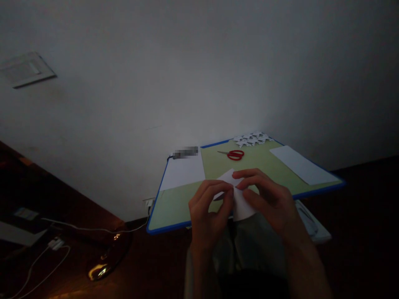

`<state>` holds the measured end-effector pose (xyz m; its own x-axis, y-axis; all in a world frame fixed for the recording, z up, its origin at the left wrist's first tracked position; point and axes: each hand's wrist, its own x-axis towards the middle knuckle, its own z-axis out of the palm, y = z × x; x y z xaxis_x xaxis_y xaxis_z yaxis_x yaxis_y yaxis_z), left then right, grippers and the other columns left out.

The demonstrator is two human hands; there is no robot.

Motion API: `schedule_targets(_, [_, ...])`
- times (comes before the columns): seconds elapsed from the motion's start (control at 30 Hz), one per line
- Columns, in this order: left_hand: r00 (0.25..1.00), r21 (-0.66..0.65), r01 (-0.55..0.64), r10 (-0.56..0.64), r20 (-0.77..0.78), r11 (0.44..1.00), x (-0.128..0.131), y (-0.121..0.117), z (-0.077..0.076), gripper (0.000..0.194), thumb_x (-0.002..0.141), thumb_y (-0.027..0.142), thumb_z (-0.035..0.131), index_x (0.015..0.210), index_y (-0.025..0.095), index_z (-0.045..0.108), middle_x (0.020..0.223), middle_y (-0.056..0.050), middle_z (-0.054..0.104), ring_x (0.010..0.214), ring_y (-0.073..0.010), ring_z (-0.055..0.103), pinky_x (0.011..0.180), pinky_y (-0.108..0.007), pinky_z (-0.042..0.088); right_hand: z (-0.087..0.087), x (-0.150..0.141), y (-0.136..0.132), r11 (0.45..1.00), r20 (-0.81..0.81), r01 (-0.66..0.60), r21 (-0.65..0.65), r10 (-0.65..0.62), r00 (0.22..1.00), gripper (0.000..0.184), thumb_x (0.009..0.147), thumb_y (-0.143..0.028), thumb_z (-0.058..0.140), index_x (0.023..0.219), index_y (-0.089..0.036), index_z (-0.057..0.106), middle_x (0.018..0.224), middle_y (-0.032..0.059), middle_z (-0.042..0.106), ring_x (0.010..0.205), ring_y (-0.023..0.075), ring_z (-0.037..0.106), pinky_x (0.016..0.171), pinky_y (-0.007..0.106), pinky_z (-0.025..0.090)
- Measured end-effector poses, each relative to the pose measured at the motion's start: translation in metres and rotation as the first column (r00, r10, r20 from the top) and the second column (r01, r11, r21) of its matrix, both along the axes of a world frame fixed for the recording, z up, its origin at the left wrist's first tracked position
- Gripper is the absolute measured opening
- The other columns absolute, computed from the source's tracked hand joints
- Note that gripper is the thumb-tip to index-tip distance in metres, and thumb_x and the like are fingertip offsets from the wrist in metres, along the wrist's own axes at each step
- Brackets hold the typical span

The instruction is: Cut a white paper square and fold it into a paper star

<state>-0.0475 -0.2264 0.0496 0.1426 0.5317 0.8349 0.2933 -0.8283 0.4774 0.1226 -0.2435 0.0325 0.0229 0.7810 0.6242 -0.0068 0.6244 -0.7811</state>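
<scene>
A small white piece of paper (241,207) is held over the near edge of a green board with a blue rim (174,205). My left hand (208,211) pinches the paper's left side with curled fingers. My right hand (269,199) grips its right side, fingers bent over the top. The fingertips of both hands meet at the paper's upper fold. The lower part of the paper hangs between the hands, above my lap.
Red-handled scissors (234,155) lie on the board's far part. Several folded white paper shapes (252,139) sit at its far edge. White sheets lie at left (183,171) and right (299,165). White cables (62,236) run across the dark floor left.
</scene>
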Motion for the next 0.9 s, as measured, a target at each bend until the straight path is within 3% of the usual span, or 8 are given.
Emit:
schedule_targets(0.43, [0.997, -0.026, 0.031, -0.033, -0.074, 0.999, -0.0035, -0.0047, 0.0017, 0.012, 0.09, 0.004, 0.073, 0.091, 0.017, 0.074, 0.087, -0.004, 0.077, 0.082, -0.0168, 0.073, 0.078, -0.029, 0.056, 0.0004, 0.0004, -0.0017, 0.999, 0.061, -0.03, 0.041, 0.028, 0.998, 0.009, 0.104, -0.022, 0.066, 0.099, -0.028, 0.072, 0.115, 0.0022, 0.073, 0.112, 0.0203, 0.067, 0.1, 0.034, 0.049])
schedule_targets(0.7, [0.997, -0.077, 0.081, -0.08, 0.015, 0.994, -0.0011, -0.0009, -0.0008, 0.013, 0.093, 0.006, 0.074, 0.095, 0.018, 0.076, 0.092, -0.004, 0.078, 0.085, -0.0157, 0.074, 0.078, -0.026, 0.056, -0.0033, 0.0027, 0.0005, 0.998, 0.048, -0.064, 0.021, 0.063, 0.997, 0.008, 0.103, -0.023, 0.069, 0.107, -0.029, 0.072, 0.117, 0.0024, 0.073, 0.115, 0.0213, 0.069, 0.103, 0.037, 0.051])
schedule_targets(0.9, [0.983, -0.159, 0.184, -0.178, 0.047, 0.97, -0.0041, -0.0036, 0.0014, 0.013, 0.1, 0.014, 0.07, 0.103, 0.021, 0.079, 0.099, -0.004, 0.08, 0.092, -0.0164, 0.075, 0.083, -0.028, 0.057, -0.005, 0.0016, 0.0057, 0.999, 0.015, -0.011, 0.03, 0.011, 1.0, 0.007, 0.099, -0.023, 0.075, 0.101, -0.029, 0.073, 0.111, 0.0012, 0.074, 0.109, 0.0198, 0.071, 0.098, 0.035, 0.053])
